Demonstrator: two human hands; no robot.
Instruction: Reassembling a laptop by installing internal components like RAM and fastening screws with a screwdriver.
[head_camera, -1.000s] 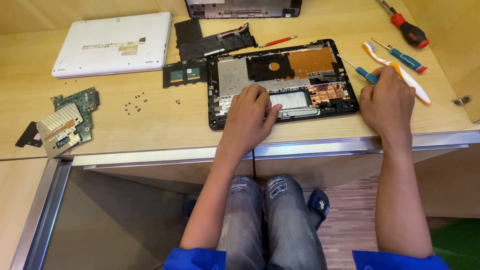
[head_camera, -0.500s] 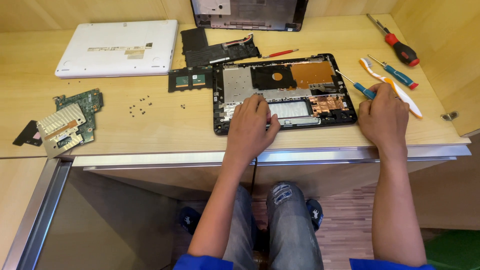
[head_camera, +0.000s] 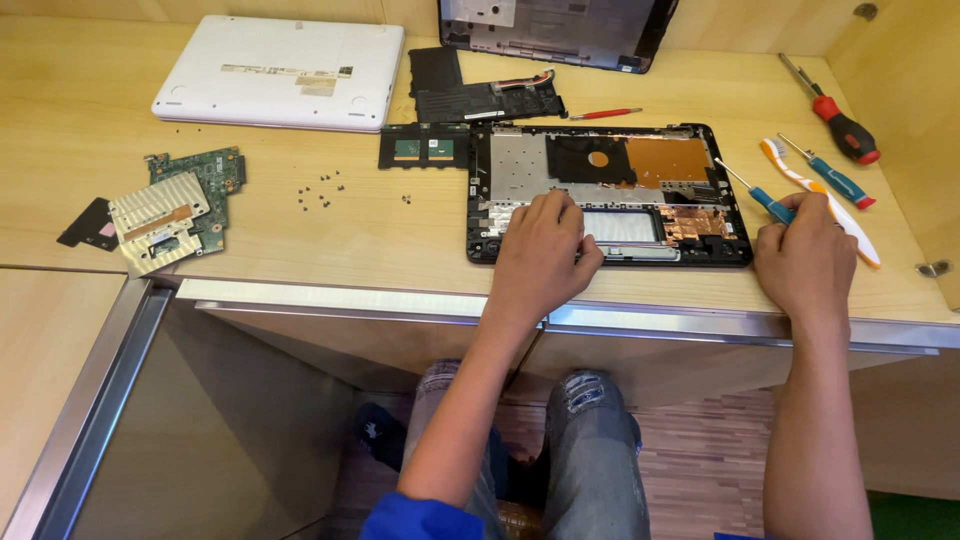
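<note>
Far left of the frame, a green circuit board (head_camera: 185, 203) with a ribbed silver heatsink lay on the bench (head_camera: 330, 245), a white laptop lid (head_camera: 280, 72) above it, and tiny screws (head_camera: 322, 190) scattered nearby. Middle of the frame, the left hand (head_camera: 540, 250) sat curled on the opened laptop base (head_camera: 610, 190), fingers pressing its lower edge. To the right, the right hand (head_camera: 805, 265) had its grip pinched around a blue-handled screwdriver (head_camera: 768, 200), just beside a toothbrush (head_camera: 820, 200). A red screwdriver (head_camera: 835, 112) lay upper right.

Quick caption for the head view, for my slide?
Left hand rests on the opened laptop base; right hand holds a blue screwdriver beside it on the wooden desk.
</note>
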